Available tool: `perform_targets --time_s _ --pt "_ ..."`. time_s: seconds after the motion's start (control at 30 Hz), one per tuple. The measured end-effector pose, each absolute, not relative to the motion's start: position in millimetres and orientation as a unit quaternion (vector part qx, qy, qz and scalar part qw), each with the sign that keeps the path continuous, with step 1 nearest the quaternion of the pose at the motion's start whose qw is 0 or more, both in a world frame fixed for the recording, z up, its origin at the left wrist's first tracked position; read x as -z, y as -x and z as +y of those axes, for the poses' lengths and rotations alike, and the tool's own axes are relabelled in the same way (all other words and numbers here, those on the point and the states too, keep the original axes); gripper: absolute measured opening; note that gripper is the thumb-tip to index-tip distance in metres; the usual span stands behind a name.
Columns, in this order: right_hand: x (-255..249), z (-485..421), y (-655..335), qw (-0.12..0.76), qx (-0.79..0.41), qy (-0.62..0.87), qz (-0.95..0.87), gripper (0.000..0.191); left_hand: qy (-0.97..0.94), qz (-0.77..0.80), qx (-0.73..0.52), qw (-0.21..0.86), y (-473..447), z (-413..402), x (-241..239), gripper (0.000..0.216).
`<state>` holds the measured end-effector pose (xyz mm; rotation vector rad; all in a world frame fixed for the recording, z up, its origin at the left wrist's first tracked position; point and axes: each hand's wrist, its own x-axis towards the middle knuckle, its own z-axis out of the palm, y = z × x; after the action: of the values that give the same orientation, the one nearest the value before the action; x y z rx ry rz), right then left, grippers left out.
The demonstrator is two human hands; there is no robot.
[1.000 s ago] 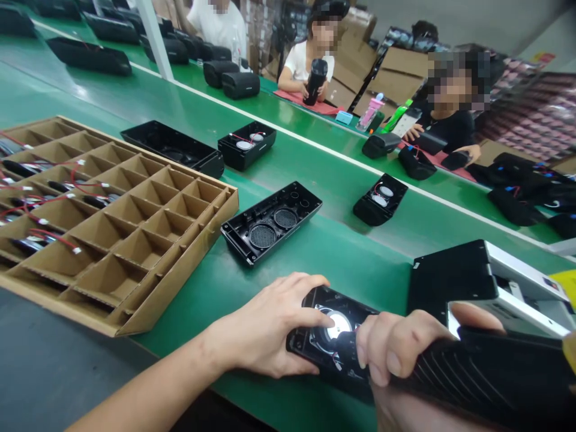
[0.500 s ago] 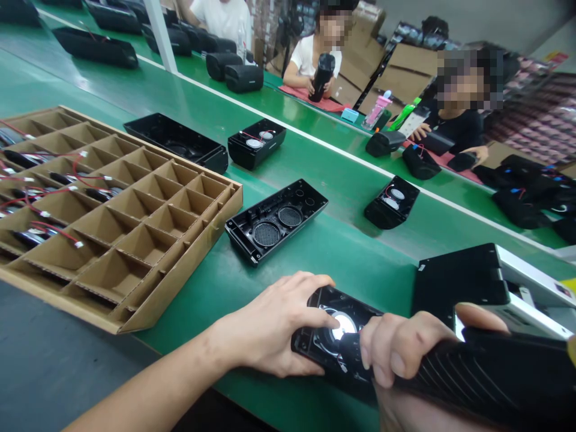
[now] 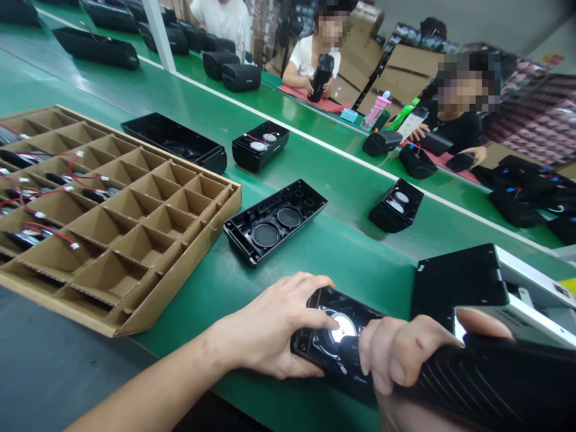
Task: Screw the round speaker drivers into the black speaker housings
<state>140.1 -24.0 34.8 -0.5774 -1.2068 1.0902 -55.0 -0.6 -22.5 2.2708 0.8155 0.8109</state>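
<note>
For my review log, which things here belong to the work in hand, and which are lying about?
Belongs: black case in left hand, speaker inside, black tool in right hand, probably cardboard tray.

Seemingly lying about: pink bottle, blue box.

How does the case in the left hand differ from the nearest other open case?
The held case shows a bright round speaker; the other case shows two mesh circles. The left hand grips the held case; the other case rests untouched on the table. Both are black and open-topped.

Left hand [image 3: 281, 324] grips black housing [image 3: 353, 306] (speaker [image 3: 345, 327] inside)
</note>
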Motion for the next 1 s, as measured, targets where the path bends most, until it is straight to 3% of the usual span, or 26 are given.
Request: perform_targets --time_s 0.13,0.3,0.5,0.6,0.73,1.0 --pt "-32 -26 -137 0.664 -0.478 0.265 -0.511 0.026 -0.854 0.307 -0.300 0.295 55 -1 22 0.061" --pt "-40 -25 -135 0.620 -0.500 0.286 -0.534 0.038 -0.856 0.306 -0.291 0.298 56 0 20 0.059" --pt "-42 -13 -157 0.454 -0.632 0.260 -0.571 0.049 -0.865 0.302 -0.290 0.275 56 -2 20 0.060" --pt "-34 -3 -167 0.358 -0.685 0.192 -0.605 0.045 -0.873 0.305 -0.282 0.256 55 -3 21 0.061" --pt "-18 4 -166 0.416 -0.671 0.185 -0.586 0.045 -0.875 0.300 -0.282 0.253 53 -4 23 0.058" --pt "-5 18 -142 0.380 -0.665 0.120 -0.632 0.067 -0.884 0.312 -0.275 0.212 49 -4 40 0.045"
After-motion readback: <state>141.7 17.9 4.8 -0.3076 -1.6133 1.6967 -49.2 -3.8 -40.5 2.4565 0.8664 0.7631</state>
